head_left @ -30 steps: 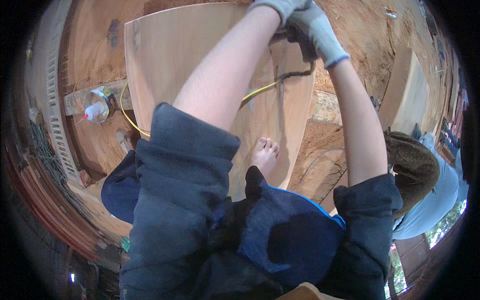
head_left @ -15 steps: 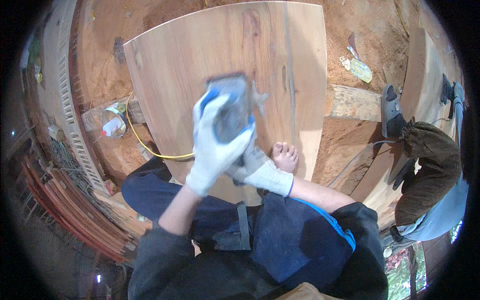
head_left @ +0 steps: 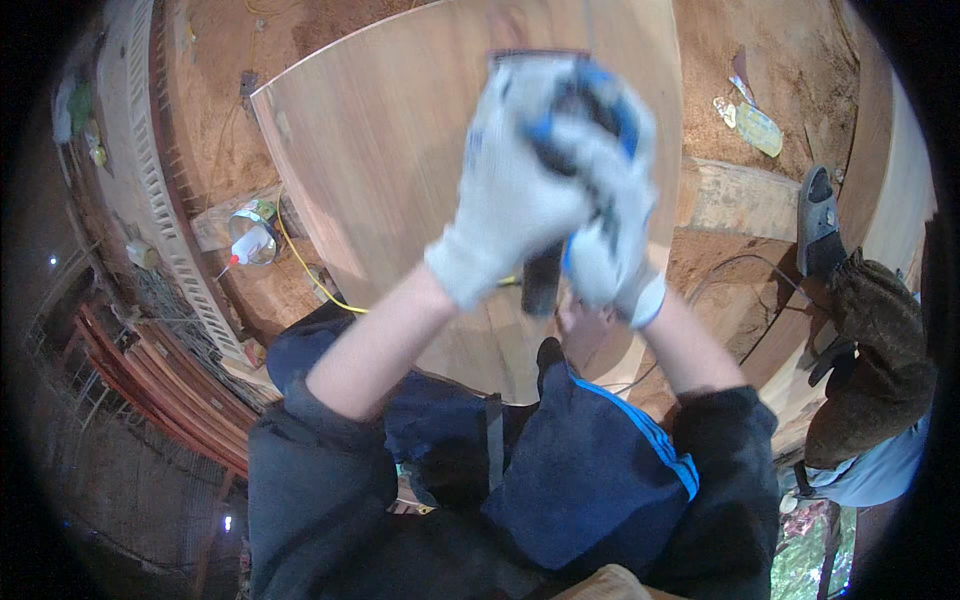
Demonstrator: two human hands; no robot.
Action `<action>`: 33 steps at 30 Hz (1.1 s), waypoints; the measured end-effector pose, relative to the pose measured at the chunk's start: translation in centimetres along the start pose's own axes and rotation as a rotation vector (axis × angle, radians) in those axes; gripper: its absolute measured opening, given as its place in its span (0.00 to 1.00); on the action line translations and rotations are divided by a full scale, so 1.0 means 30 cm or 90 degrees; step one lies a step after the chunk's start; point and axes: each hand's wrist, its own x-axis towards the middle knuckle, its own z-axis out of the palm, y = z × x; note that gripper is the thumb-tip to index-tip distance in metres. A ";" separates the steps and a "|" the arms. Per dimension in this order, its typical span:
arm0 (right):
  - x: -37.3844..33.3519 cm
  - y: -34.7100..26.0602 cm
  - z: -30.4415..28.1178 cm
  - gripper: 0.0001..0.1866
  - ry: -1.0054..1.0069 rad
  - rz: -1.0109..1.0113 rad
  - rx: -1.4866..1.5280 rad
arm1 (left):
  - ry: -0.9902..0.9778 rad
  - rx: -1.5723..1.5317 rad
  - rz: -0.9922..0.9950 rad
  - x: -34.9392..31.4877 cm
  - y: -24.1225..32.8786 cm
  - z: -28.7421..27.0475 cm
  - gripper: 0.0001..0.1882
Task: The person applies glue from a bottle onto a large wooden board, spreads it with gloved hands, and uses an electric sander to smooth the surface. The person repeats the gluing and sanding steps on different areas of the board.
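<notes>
Both my hands wear white and blue work gloves and are closed round a hand-held sander [head_left: 543,282]. My left hand [head_left: 515,185] wraps its left side and top. On its right side and rear grips my right hand [head_left: 615,230]. The gloves hide most of the tool; a dark rear part and a thin straight front edge show. Under it lies a broad wooden board [head_left: 400,150] with a curved far edge. Motion blurs the hands and tool. A yellow hose or cord [head_left: 292,243] runs from the left toward the sander.
My bare foot [head_left: 583,322] rests at the board's near right. Left of the board stands an open can [head_left: 252,240] with a white red-tipped bottle. Wooden beams [head_left: 740,200] lie beneath and beside it. Another person's sandalled foot [head_left: 820,220] is at right; reddish planks [head_left: 165,390] lie lower left.
The sander and both hands have moved right and forward over the board. My right hand has come higher round the tool. The view has shifted slightly.
</notes>
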 end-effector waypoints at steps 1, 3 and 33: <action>0.072 0.039 -0.024 0.31 -0.008 -0.043 -0.025 | 0.020 -0.006 0.019 0.074 -0.014 0.015 0.24; 0.238 0.114 -0.003 0.25 0.129 -0.150 -0.023 | -0.078 -0.029 -0.071 0.223 -0.051 0.000 0.24; -0.284 0.002 -0.034 0.29 -0.128 0.285 0.097 | -0.315 0.040 -0.041 -0.185 0.031 -0.100 0.34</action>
